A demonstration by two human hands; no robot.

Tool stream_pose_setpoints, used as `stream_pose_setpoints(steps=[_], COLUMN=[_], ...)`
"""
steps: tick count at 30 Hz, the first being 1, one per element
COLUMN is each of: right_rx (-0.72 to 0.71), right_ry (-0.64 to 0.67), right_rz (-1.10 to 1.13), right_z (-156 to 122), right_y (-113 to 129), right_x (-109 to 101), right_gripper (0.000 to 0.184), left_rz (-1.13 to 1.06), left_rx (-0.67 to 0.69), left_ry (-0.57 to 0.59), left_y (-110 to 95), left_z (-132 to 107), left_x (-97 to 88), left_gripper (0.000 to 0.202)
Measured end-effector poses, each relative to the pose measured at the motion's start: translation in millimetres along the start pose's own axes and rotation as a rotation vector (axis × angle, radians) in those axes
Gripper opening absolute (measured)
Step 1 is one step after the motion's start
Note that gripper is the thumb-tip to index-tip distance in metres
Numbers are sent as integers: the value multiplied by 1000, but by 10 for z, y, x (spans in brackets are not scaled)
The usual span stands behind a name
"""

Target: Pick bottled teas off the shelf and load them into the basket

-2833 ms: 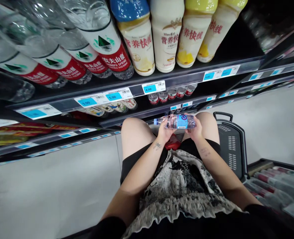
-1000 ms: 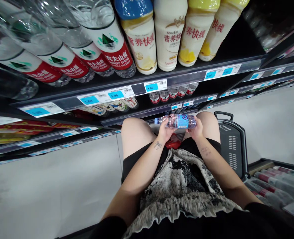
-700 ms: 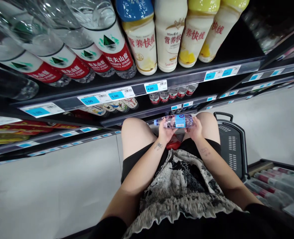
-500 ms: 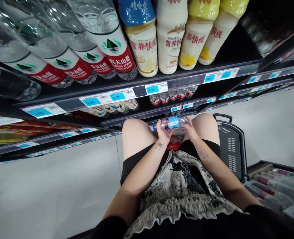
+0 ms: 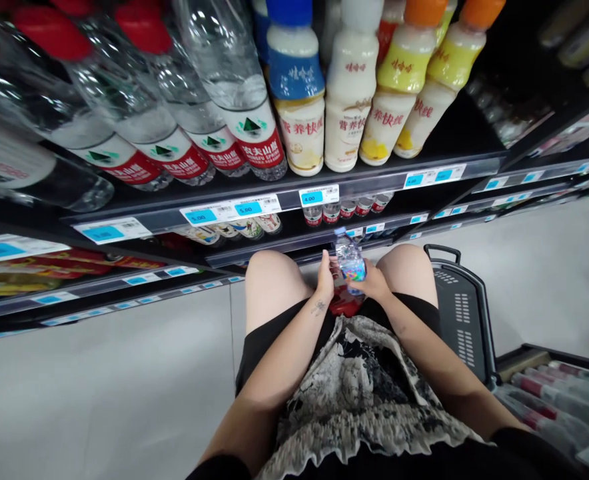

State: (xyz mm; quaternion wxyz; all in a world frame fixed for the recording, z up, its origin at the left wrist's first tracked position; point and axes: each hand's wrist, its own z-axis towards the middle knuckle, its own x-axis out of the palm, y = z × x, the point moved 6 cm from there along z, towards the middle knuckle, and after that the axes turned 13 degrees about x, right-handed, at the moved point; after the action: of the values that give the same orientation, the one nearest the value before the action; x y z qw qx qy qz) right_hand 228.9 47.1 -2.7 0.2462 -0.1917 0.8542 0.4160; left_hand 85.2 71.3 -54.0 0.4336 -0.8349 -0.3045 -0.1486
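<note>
A small clear water bottle [image 5: 348,252] with a blue cap and a colourful label stands nearly upright between my knees, its cap end toward the shelf. My right hand [image 5: 372,280] is wrapped round its lower part. On the bottle's left side, my left hand [image 5: 327,275] has its fingers stretched out and apart from one another; whether they touch the bottle I cannot tell. Something red [image 5: 345,301] lies below the hands, partly hidden by them.
Ahead, a black shelf [image 5: 294,185] with price tags holds red-capped water bottles [image 5: 259,140] and milk drink bottles [image 5: 350,120]. Smaller bottles [image 5: 347,208] stand on the level below. At my right are a black shopping basket [image 5: 457,313] and a bin of bottles [image 5: 554,400].
The bottle has turned from lying sideways across both hands to nearly upright. My left hand has let go of its cap end and opened. The view has tilted up, showing more bottle tops.
</note>
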Motion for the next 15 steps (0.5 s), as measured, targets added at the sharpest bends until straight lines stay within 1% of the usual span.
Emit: stream_pose_setpoints(steps=[2,4,6,8,9,10,11,12,13,15], right_rx=[38,110,185,226,230,226,213,182,148,94], right_ry=[133,261,387,495,536,567,589,607,604,539], right_rz=[444,779,972,1082,1119,1145,1167,1197,1228,1235], right_z=[11,-2,-40,-97,-131,-166,-204,-243,-277,-333], right_y=[-49,-99,-127,-125,-117,-111,-108,-103,-110,-159], right_x=[70,174,280,338,336,311,260,178,62,-259], right_gripper=[59,59,61,64,65,65,64,63,62,63], left_rz=[-16,-23,-74,-166,-206,-217,-174,-85,39,391], left_rx=[51,92,73,11,-19,-23,-3,42,136,358], left_ry=[109,221,254,222,199,181,171,164,164,155], left_y=[-111,-218,-299,-388,-448,-530,-630,-742,-880,-1152], left_z=[14,-31,-125,-253,-331,-416,-507,-603,-705,-929], left_x=[55,140,200,199,165,99,-2,-139,-301,-649], left_gripper=[46,41,44,46,47,47,47,47,47,43])
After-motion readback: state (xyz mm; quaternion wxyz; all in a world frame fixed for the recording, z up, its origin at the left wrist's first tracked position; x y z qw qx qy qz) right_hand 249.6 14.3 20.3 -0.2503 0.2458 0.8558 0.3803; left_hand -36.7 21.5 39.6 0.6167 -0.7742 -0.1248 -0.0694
